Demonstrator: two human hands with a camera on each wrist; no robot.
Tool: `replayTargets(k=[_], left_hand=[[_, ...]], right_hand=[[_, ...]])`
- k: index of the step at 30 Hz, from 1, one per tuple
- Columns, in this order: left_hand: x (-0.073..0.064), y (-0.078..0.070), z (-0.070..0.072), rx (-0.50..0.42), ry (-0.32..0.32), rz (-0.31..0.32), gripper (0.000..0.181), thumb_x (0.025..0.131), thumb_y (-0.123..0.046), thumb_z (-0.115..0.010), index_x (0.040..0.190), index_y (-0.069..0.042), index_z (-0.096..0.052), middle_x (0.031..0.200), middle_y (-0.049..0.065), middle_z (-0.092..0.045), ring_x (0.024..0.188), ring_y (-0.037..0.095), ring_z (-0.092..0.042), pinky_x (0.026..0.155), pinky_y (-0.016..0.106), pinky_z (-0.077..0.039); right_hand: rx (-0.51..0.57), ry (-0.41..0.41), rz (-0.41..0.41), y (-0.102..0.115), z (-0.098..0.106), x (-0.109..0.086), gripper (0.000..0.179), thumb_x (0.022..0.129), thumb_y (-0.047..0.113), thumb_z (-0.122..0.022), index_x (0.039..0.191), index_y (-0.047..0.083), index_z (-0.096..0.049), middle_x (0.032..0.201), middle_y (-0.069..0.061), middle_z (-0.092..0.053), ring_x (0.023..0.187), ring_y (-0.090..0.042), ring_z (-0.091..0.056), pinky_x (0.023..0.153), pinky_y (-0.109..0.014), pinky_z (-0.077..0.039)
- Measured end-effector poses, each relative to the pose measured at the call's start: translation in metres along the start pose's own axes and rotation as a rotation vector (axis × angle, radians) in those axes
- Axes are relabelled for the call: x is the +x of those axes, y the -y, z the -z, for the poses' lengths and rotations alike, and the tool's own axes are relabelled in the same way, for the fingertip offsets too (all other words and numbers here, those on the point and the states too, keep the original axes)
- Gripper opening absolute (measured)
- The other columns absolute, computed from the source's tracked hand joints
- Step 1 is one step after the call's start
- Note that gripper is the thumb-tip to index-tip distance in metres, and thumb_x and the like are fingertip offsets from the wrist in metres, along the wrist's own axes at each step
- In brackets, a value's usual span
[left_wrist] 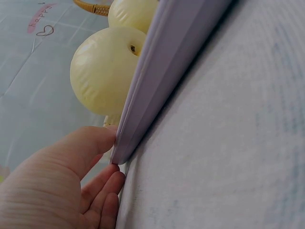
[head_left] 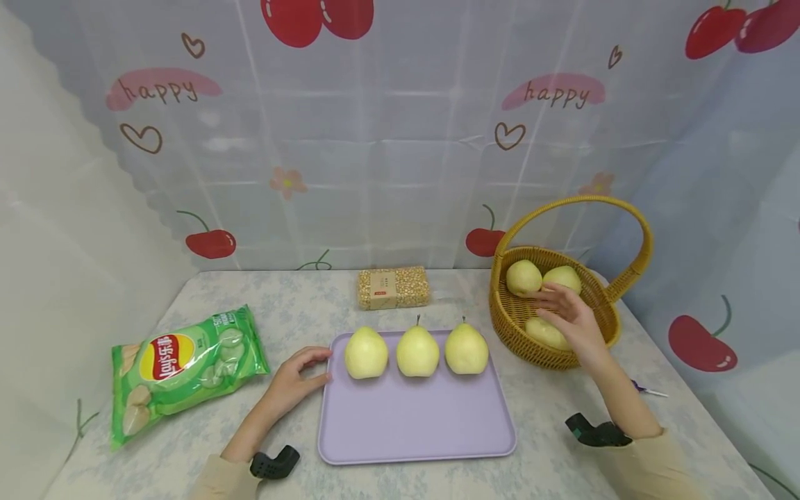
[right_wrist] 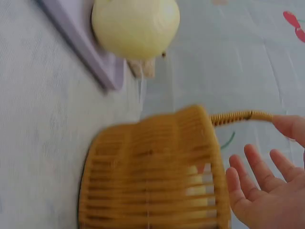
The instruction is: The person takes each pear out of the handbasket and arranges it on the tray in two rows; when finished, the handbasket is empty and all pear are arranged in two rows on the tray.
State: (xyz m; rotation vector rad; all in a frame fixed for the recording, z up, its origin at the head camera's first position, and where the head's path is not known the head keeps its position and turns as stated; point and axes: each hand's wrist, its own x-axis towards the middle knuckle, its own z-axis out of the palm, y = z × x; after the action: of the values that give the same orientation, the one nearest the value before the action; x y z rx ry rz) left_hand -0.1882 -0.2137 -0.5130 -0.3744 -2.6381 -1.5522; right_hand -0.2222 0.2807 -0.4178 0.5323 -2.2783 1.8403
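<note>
A lilac tray lies on the table with three pale yellow pears in a row along its far side. My left hand is at the tray's left edge, thumb and fingertips touching the rim near the far corner. In the left wrist view the thumb lies against that rim, close to a pear. On the right stands a wicker basket with an arched handle, holding three pears. Over the basket's opening my right hand hovers with fingers extended, holding nothing.
A green bag of Lay's chips lies left of my left hand. Behind the tray is a clear pack of yellow grains. A small purple-and-silver object lies right of the basket. A printed curtain hangs behind the table.
</note>
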Motion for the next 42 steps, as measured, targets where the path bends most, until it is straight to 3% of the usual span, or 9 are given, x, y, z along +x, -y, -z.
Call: replayTargets(k=[8,14,19,21,25,28,33,36,42], left_hand=[[-0.007,-0.031,0.007,0.005,0.019,-0.002,0.038,0.085,-0.008,-0.070,0.121,0.001,-0.061,0.123,0.016,-0.061,0.116,0.032,-0.055,0.101,0.037,-0.047],[-0.008,-0.032,0.007,-0.013,0.026,-0.002,0.038,0.086,-0.008,-0.069,0.121,0.001,-0.061,0.124,0.016,-0.061,0.118,0.032,-0.054,0.102,0.035,-0.047],[-0.007,-0.029,0.007,-0.024,0.029,0.002,0.038,0.085,-0.008,-0.070,0.121,0.001,-0.061,0.124,0.015,-0.061,0.119,0.032,-0.054,0.102,0.035,-0.047],[-0.006,-0.029,0.007,-0.022,0.029,0.007,0.038,0.085,-0.008,-0.069,0.121,0.001,-0.061,0.124,0.015,-0.061,0.118,0.032,-0.054,0.102,0.035,-0.047],[-0.007,-0.030,0.007,-0.021,0.025,0.008,0.038,0.085,-0.008,-0.070,0.121,0.001,-0.061,0.124,0.015,-0.061,0.117,0.032,-0.055,0.101,0.036,-0.047],[-0.007,-0.030,0.006,-0.023,0.023,0.005,0.037,0.085,-0.008,-0.070,0.121,0.001,-0.061,0.123,0.015,-0.061,0.116,0.032,-0.055,0.101,0.036,-0.047],[-0.008,-0.030,0.006,-0.021,0.026,0.000,0.037,0.085,-0.008,-0.069,0.121,0.001,-0.061,0.124,0.015,-0.061,0.116,0.031,-0.055,0.101,0.036,-0.047],[-0.008,-0.032,0.006,-0.016,0.026,-0.001,0.038,0.085,-0.008,-0.069,0.121,0.001,-0.061,0.123,0.015,-0.061,0.116,0.031,-0.055,0.101,0.036,-0.047],[-0.008,-0.034,0.007,-0.015,0.024,0.004,0.038,0.085,-0.008,-0.070,0.121,0.001,-0.061,0.123,0.015,-0.062,0.115,0.029,-0.055,0.100,0.036,-0.047]], right_hand=[[-0.184,-0.115,-0.115,-0.004,0.021,-0.015,0.039,0.095,0.012,-0.057,0.131,0.022,-0.048,0.106,0.023,-0.062,0.095,0.009,-0.055,0.077,-0.007,-0.047],[-0.296,-0.092,-0.165,-0.009,0.024,-0.021,0.038,0.097,0.020,-0.056,0.133,0.014,-0.047,0.105,0.026,-0.059,0.093,0.008,-0.053,0.072,-0.013,-0.050],[-0.376,-0.048,-0.183,-0.010,0.025,-0.020,0.050,0.096,0.022,-0.058,0.137,0.001,-0.041,0.106,0.026,-0.055,0.095,0.012,-0.050,0.075,-0.008,-0.046],[-0.421,-0.027,-0.189,-0.009,0.024,-0.017,0.054,0.095,0.023,-0.059,0.139,-0.001,-0.039,0.111,0.016,-0.058,0.096,0.014,-0.048,0.076,-0.007,-0.044],[-0.489,0.009,-0.200,-0.007,0.022,-0.012,0.060,0.093,0.022,-0.063,0.141,-0.003,-0.037,0.124,-0.017,-0.058,0.098,0.015,-0.043,0.078,-0.007,-0.042],[-0.504,0.025,-0.210,-0.008,0.022,-0.010,0.064,0.091,0.021,-0.066,0.142,-0.003,-0.036,0.128,-0.028,-0.053,0.105,-0.002,-0.051,0.086,-0.018,-0.046],[-0.489,0.082,-0.244,-0.009,0.023,-0.006,0.074,0.087,0.021,-0.070,0.145,-0.003,-0.030,0.133,-0.030,-0.049,0.120,-0.044,-0.046,0.097,-0.057,-0.042],[-0.466,0.137,-0.262,-0.010,0.024,-0.003,0.081,0.085,0.020,-0.072,0.147,-0.003,-0.024,0.137,-0.032,-0.044,0.126,-0.050,-0.039,0.099,-0.065,-0.037],[-0.420,0.218,-0.245,-0.013,0.028,0.001,0.087,0.083,0.013,-0.072,0.149,-0.004,-0.018,0.139,-0.036,-0.039,0.130,-0.054,-0.033,0.101,-0.067,-0.035]])
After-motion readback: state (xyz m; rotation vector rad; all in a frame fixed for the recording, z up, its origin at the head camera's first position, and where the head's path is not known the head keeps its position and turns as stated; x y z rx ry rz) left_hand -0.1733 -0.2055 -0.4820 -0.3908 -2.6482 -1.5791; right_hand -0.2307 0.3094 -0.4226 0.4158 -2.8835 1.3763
